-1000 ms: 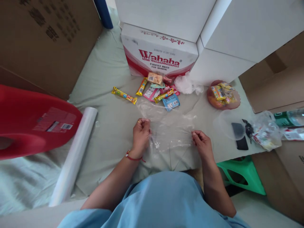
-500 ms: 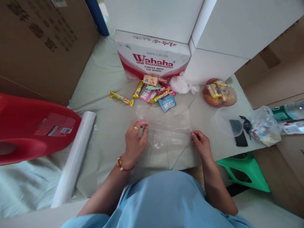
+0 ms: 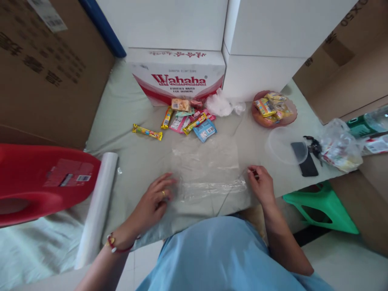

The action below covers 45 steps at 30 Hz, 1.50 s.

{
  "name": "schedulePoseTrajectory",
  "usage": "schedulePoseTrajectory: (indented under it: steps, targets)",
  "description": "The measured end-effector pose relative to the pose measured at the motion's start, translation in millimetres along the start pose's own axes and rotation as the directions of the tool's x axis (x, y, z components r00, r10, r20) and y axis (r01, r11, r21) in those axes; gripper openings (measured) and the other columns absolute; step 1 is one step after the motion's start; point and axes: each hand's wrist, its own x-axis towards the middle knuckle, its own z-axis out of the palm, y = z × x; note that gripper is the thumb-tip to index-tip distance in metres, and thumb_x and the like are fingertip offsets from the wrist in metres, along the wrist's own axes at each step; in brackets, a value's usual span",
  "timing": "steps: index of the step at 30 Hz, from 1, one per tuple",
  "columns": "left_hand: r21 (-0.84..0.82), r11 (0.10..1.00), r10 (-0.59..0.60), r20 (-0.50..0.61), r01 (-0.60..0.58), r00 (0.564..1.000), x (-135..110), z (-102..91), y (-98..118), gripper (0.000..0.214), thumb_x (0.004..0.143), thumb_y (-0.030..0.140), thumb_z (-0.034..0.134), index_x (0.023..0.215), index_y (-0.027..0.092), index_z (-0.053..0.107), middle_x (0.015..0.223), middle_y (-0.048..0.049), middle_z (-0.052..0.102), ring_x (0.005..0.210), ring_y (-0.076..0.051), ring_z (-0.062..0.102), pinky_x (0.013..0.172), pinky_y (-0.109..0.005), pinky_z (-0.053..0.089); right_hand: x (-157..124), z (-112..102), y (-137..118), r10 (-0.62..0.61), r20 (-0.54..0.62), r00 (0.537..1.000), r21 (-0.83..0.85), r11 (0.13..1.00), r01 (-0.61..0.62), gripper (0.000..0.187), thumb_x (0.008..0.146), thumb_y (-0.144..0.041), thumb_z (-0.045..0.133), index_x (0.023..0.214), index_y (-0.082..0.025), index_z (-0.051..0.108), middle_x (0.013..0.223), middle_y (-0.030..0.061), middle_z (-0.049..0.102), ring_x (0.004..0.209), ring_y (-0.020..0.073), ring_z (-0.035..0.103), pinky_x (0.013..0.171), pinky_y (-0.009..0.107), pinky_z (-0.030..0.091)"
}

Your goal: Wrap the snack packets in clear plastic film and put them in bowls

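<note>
A sheet of clear plastic film [image 3: 209, 165] lies on the pale green cloth [image 3: 136, 153] in front of me, its near edge bunched into a ridge. My right hand [image 3: 260, 184] pinches the film's right end. At the film's left end my left hand [image 3: 153, 200] rests with fingers spread on the cloth, fingertips touching the bunched edge. Beyond the film lies a small heap of snack packets [image 3: 189, 117], with one yellow bar [image 3: 147, 132] apart to the left.
A roll of clear film [image 3: 95, 208] lies at the left beside a red plastic stool [image 3: 39, 178]. A Wahaha box [image 3: 177, 74] and white boxes stand behind. A red plate of snacks [image 3: 274, 109], a clear lid [image 3: 280, 145], a phone [image 3: 304, 159], keys and a bag are right. A green stool [image 3: 321, 206] is below.
My left hand let go of the film's left end and dropped flat onto the cloth. The film settled down onto the table. The camera tilted forward.
</note>
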Motion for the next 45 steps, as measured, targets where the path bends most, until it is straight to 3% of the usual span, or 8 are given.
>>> schedulePoseTrajectory:
  steps: [3, 6, 12, 20, 26, 31, 37, 45]
  targets:
    - [-0.001, 0.994, -0.104, -0.259, 0.107, 0.96, 22.6, -14.2, 17.8, 0.022, 0.08, 0.005, 0.046, 0.073, 0.023, 0.056, 0.111, -0.0051, 0.076, 0.13, -0.025, 0.063, 0.107, -0.048, 0.055, 5.4, -8.8, -28.6, -0.189, -0.111, 0.976, -0.081, 0.98, 0.181, 0.026, 0.103, -0.038, 0.053, 0.105, -0.02, 0.072, 0.099, 0.0096, 0.073, 0.087, 0.0214, 0.069, 0.079, 0.036, 0.057]
    - [0.058, 0.986, -0.12, -0.397, 0.155, 0.91, 59.6, -6.8, 37.8, 0.019, 0.086, 0.009, 0.049, 0.079, 0.023, 0.06, 0.105, -0.0053, 0.076, 0.118, -0.024, 0.067, 0.107, -0.048, 0.054, 12.3, 6.9, -57.7, -0.366, 0.021, 0.93, -0.094, 0.926, 0.366, 0.026, 0.105, -0.03, 0.05, 0.117, -0.021, 0.072, 0.109, 0.011, 0.075, 0.102, 0.0237, 0.07, 0.094, 0.041, 0.058]
    - [0.354, 0.914, -0.174, -0.098, 0.198, 0.98, 101.1, 52.5, 33.1, 0.05, 0.104, 0.037, 0.045, 0.148, 0.017, 0.058, 0.167, -0.0177, 0.045, 0.157, -0.032, 0.038, 0.128, -0.06, 0.028, -1.6, 69.7, -54.8, -0.433, 0.49, 0.756, -0.191, 0.793, 0.578, 0.058, 0.104, -0.034, 0.055, 0.158, -0.017, 0.05, 0.168, 0.0135, 0.043, 0.157, 0.0303, 0.035, 0.128, 0.053, 0.033]
    - [0.498, 0.808, -0.355, -0.014, 0.315, 0.935, 64.5, 62.6, -2.2, 0.067, 0.106, 0.054, 0.038, 0.166, 0.022, 0.036, 0.176, -0.0163, 0.023, 0.163, -0.038, 0.022, 0.126, -0.072, 0.015, -23.6, 9.9, 33.8, -0.251, 0.305, 0.919, -0.443, 0.816, 0.37, 0.053, 0.109, -0.042, 0.041, 0.157, -0.021, 0.052, 0.164, 0.013, 0.049, 0.155, 0.0319, 0.039, 0.125, 0.062, 0.032]
    - [0.456, 0.834, -0.352, 0.007, 0.31, 0.936, 68.3, 59.6, 2.2, 0.071, 0.103, 0.058, 0.045, 0.165, 0.024, 0.037, 0.176, -0.0164, 0.024, 0.163, -0.04, 0.021, 0.125, -0.075, 0.013, 40.1, 0.1, 4.5, -0.332, 0.15, 0.931, -0.34, 0.867, 0.364, 0.035, 0.104, -0.036, 0.05, 0.12, -0.019, 0.076, 0.12, 0.0162, 0.074, 0.117, 0.0322, 0.064, 0.105, 0.057, 0.051]
    - [0.44, 0.837, -0.359, -0.005, 0.324, 0.933, 64.1, 62.1, 2.3, 0.07, 0.104, 0.056, 0.045, 0.165, 0.023, 0.038, 0.176, -0.0154, 0.024, 0.164, -0.038, 0.021, 0.127, -0.073, 0.012, 132.3, 53.0, -73.1, -0.375, 0.407, 0.833, -0.33, 0.79, 0.517, 0.049, 0.096, -0.01, 0.047, 0.139, -0.021, 0.067, 0.15, 0.0128, 0.061, 0.127, 0.0288, 0.062, 0.101, 0.045, 0.054]
    - [0.452, 0.828, -0.358, -0.027, 0.331, 0.933, 49.0, 68.0, 14.7, 0.069, 0.105, 0.055, 0.046, 0.165, 0.022, 0.037, 0.176, -0.0178, 0.021, 0.163, -0.038, 0.023, 0.125, -0.075, 0.013, 190.4, 113.8, -125.0, -0.337, 0.735, 0.589, -0.296, 0.622, 0.725, 0.072, 0.093, -0.002, 0.051, 0.16, -0.026, 0.046, 0.168, 0.0103, 0.043, 0.13, 0.0291, 0.062, 0.096, 0.036, 0.053]
    - [0.432, 0.838, -0.351, -0.04, 0.333, 0.936, 46.0, 71.4, 15.0, 0.071, 0.104, 0.056, 0.047, 0.166, 0.024, 0.034, 0.176, -0.0182, 0.02, 0.164, -0.037, 0.021, 0.125, -0.077, 0.008, 182.5, 67.0, -106.4, -0.258, 0.499, 0.827, -0.501, 0.692, 0.519, 0.058, 0.094, -0.028, 0.064, 0.15, -0.016, 0.054, 0.135, 0.019, 0.065, 0.106, 0.0313, 0.068, 0.085, 0.036, 0.052]
